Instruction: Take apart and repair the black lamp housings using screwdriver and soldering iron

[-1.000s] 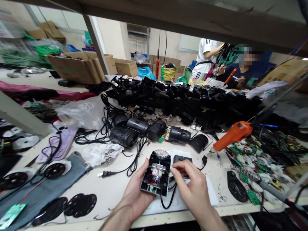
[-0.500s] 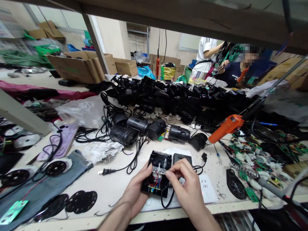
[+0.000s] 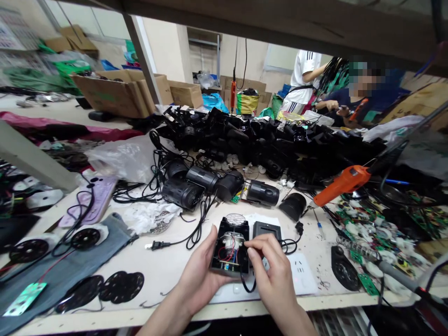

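Observation:
An open black plastic housing (image 3: 216, 254) rests in my left hand (image 3: 199, 266), which wraps round its left side and underside. Inside it are a pale motor-like part (image 3: 231, 241), red and blue wires and a small board; a round, clear, ribbed disc (image 3: 235, 219) shows at its far end. The fingers of my right hand (image 3: 273, 268) are pinched at the housing's right edge; what lies between the fingertips is hidden. From the housing's lower right a black cord (image 3: 249, 290) loops down. Just behind my right hand lies a black square frame (image 3: 267, 229).
A white power strip (image 3: 304, 275) lies under my right hand. An orange electric screwdriver (image 3: 343, 184) hangs at right, near piled circuit boards (image 3: 364, 219). Black cylindrical housings (image 3: 184, 192) and a plugged cord (image 3: 159, 244) lie ahead. A purple phone (image 3: 89, 200) is left. Two people are behind.
The housing has tilted so its inside faces me more, and the clear disc now shows. My left hand has shifted further under it. My right fingers stay at its right edge.

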Demonstrator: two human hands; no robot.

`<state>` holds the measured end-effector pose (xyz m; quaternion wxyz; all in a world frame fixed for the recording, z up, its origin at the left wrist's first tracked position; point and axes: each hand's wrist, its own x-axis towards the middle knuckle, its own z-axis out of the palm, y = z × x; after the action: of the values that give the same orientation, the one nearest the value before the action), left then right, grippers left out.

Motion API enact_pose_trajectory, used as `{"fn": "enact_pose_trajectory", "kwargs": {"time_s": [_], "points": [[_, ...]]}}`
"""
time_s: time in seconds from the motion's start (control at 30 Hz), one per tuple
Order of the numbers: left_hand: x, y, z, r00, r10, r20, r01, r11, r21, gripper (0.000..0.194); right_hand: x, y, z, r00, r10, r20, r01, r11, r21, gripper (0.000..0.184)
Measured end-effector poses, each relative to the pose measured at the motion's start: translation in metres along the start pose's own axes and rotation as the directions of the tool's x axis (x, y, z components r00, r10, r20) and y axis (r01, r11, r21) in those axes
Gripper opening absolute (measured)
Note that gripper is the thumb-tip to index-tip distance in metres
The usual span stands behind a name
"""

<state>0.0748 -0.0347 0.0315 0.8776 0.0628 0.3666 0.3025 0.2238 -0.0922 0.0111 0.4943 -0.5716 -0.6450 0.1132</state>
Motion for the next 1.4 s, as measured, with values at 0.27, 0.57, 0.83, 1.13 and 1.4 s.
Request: {"fn": "enact_pose_trajectory", "kwargs": {"time_s": [0.27,0.57,0.83,1.13,1.4], "points": [[0.003,0.001,0.006,0.997,-0.065,-0.04,0.065,0.998,0.009,0.051,0.0,0.01,-0.001,0.998,0.027,0.054,-0.026,0.999,-0.026,0.019],[0.006,0.001,0.003,0.995,-0.101,-0.02,0.1,0.993,-0.062,0.049,0.002,0.009,-0.001,0.998,0.041,0.047,-0.041,0.999,-0.005,0.023],[0.006,0.003,0.009,0.993,-0.114,-0.014,0.114,0.993,-0.021,0.055,0.002,0.012,-0.002,0.99,0.131,0.06,-0.133,0.99,0.035,0.023],[0.005,0.005,0.013,0.988,-0.12,-0.099,0.119,0.993,-0.018,0.045,0.005,0.006,-0.004,0.994,0.08,0.071,-0.082,0.996,0.022,0.025],[0.007,-0.002,0.012,0.986,-0.008,-0.169,0.012,1.0,0.025,0.022,0.005,0.001,-0.002,0.998,0.043,0.044,-0.043,0.999,-0.001,0.021]]}}
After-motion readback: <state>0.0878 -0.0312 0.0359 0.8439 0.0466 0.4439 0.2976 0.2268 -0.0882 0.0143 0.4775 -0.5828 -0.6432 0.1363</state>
